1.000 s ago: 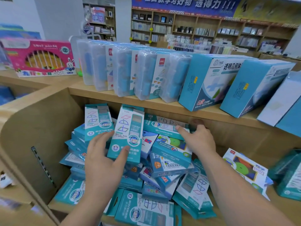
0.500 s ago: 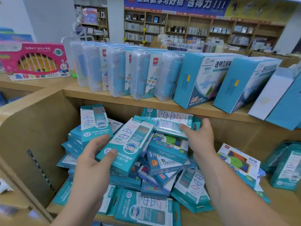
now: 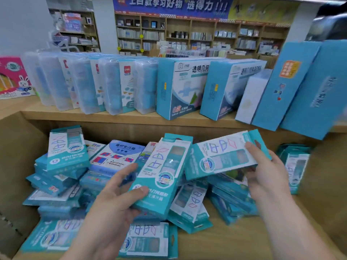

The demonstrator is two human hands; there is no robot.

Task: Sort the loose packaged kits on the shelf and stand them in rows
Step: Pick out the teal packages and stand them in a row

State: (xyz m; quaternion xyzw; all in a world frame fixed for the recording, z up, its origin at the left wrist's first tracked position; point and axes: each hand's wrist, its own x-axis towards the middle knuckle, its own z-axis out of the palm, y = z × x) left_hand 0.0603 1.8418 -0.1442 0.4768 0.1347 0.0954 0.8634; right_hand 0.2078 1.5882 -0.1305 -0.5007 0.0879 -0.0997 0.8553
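Right grip [image 3: 266, 177] raised sideways kit [image 3: 221, 156], pinching it | left grip [image 3: 112, 201] clasps tilted kit [image 3: 161, 173]

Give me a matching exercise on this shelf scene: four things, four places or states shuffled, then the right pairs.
A left hand
B right hand
C pink rabbit box
D clear cases

1 in a row on the upper shelf
2 grips the sideways kit
3 at the far left
4 grips the near-upright kit

Pairs: A-4, B-2, C-3, D-1
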